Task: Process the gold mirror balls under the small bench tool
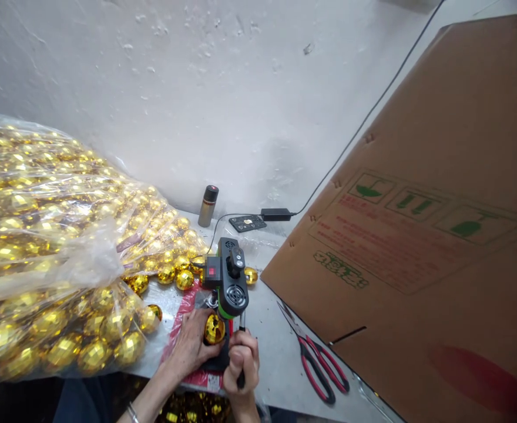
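My left hand [193, 339] is closed around a shiny gold faceted ball [214, 329], held below the head of a small black and green machine [232, 279]. Just right of it, my right hand [241, 361] grips a black-handled lever at the machine's side. Under the machine lies a red and clear plastic sheet [174, 329]. Several loose gold balls [184, 279] rest behind and left of the machine, and one more [251, 275] is at its right.
A large clear bag of gold balls [64, 247] fills the left. Red-handled scissors [315, 358] lie at the right, beside a big cardboard box [417, 235]. Behind stand a dark-capped bottle [208, 205], a black patterned item [247, 222] and a cable adapter [276, 214].
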Demonstrator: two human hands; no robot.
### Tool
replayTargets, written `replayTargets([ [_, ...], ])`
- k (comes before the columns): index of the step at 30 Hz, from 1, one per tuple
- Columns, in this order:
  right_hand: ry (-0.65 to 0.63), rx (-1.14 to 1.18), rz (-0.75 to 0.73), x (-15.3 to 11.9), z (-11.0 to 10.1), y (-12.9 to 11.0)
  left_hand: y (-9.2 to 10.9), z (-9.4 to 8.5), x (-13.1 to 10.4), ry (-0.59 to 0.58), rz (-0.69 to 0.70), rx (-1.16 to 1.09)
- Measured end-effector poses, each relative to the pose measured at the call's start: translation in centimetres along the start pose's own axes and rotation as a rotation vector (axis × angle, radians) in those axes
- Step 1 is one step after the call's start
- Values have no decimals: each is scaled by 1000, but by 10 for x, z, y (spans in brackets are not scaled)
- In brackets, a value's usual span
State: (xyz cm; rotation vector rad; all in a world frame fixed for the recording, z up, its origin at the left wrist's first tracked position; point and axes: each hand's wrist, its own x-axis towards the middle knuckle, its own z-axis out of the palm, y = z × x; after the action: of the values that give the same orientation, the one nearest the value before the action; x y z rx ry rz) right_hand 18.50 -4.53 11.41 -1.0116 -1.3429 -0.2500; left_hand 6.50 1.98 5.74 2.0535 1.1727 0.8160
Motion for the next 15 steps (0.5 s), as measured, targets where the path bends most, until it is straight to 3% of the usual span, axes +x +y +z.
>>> replayTargets([
  [3, 37, 3, 124, 31, -7, -25, 0, 0, 1, 14, 14, -2],
  [5, 13, 44, 332, 59, -12, -42, -3, 1, -3, 14, 24, 4],
  [9, -65, 68, 373, 98, -17, -61, -19, -1, -28, 4, 91, 66],
  [12, -41, 73, 340, 96, -14, -59, -31, -14, -41, 28, 130, 116],
  [15, 14, 94, 309, 81, -9, -55, -29, -38, -22, 176, -2, 147],
])
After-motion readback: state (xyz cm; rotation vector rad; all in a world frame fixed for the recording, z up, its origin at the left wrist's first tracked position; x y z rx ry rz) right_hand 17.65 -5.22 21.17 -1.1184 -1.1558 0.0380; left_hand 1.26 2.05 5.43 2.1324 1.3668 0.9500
